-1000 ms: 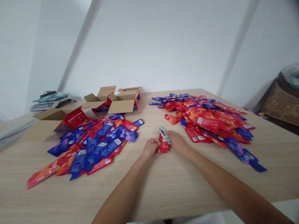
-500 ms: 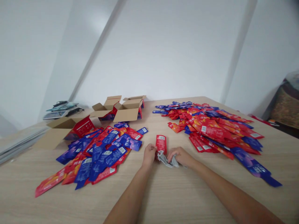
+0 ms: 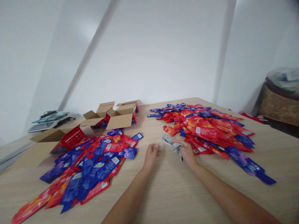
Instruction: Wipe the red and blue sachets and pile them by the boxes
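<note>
A crumpled grey cloth point(image 3: 168, 140) is gripped in my right hand point(image 3: 188, 153), just above the table in front of the right-hand pile. My left hand point(image 3: 151, 155) hovers over the bare table, its fingers loosely curled and apart, with nothing visible in them. To the left of it lies a heap of red and blue sachets point(image 3: 100, 165) with white barcode labels. On top of that heap a red sachet point(image 3: 115, 147) lies crosswise. Right of my hands spreads a larger pile of red and blue sachets point(image 3: 205, 127).
Open cardboard boxes point(image 3: 120, 121) stand at the back left, and another open box point(image 3: 35, 152) is nearer at the left. Behind it lies a stack of flat items with cables point(image 3: 50, 119). A patterned chair or basket point(image 3: 279, 99) is beyond the table's right edge.
The red sachet between my hands has gone onto the left heap. My left hand has let go of it. My right hand has lifted the grey cloth slightly; the view has turned right.
</note>
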`<state>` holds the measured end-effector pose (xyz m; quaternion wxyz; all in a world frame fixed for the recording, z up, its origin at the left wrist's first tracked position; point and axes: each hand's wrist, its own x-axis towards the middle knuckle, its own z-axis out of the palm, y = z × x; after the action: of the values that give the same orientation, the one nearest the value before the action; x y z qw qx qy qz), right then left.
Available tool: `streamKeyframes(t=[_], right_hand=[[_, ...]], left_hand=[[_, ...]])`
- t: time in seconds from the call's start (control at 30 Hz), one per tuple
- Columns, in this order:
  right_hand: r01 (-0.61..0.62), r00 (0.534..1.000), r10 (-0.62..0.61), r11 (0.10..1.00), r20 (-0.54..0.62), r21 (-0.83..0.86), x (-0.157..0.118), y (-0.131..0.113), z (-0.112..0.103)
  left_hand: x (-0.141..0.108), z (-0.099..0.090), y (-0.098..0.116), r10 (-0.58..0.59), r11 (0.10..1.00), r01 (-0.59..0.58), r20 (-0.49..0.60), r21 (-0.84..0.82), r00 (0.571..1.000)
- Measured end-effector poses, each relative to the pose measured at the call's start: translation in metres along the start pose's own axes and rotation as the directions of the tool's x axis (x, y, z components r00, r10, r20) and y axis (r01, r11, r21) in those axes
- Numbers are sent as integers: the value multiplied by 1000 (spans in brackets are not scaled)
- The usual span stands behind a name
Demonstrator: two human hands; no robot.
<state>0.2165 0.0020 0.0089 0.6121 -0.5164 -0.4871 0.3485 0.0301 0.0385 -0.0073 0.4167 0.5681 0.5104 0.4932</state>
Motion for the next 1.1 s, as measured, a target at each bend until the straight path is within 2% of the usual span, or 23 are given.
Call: streamKeyframes(t=[0.1,0.17,0.27,0.37,0.47,0.57,0.63,0.67,0.7,0.8,0.87,0.93,1.0,1.1], right_hand=[[56,973,-31,993,-231,104,8,1,-10],[102,951,-60,987,-302,125,11,1,-15],[150,949,-119,985,-292,85,15,3,-20],[161,954,-140,985,-264,60,17,7,-23],[153,956,-130,986,-263,69,19,9,-25],[134,961,-113,989,-252,69,20,10,-24],[125,970,-109,990,-217,61,18,10,-20],[120,977,-109,992,-186,50,17,9,-17],[117,983,-112,993,-144,28,15,9,-13],[190,980,-183,977,74,-98,2,6,3],[329,917,-266,925,299,-188,-11,4,15],[474,816,-307,840,490,-263,-26,4,26],[563,756,-295,748,584,-351,-36,7,34],[614,732,-255,647,631,-452,-36,14,34]], left_hand=[[32,40,8,101,977,-116,94,180,991],[53,67,17,171,939,-217,184,267,968],[73,102,26,221,872,-333,318,360,922],[75,115,26,228,804,-408,409,433,883],[62,99,22,244,746,-486,491,456,836],[34,63,24,266,703,-560,568,438,779],[8,36,27,318,673,-655,665,343,675],[-5,24,29,320,686,-660,687,307,652],[-19,13,30,310,710,-641,687,292,657],[-53,-9,28,281,770,-546,593,330,754],[-67,-15,22,306,769,-514,488,379,817],[-72,-15,15,359,750,-514,395,416,845],[-70,-13,10,391,735,-516,348,440,852],[-65,-12,9,380,727,-506,342,464,859]])
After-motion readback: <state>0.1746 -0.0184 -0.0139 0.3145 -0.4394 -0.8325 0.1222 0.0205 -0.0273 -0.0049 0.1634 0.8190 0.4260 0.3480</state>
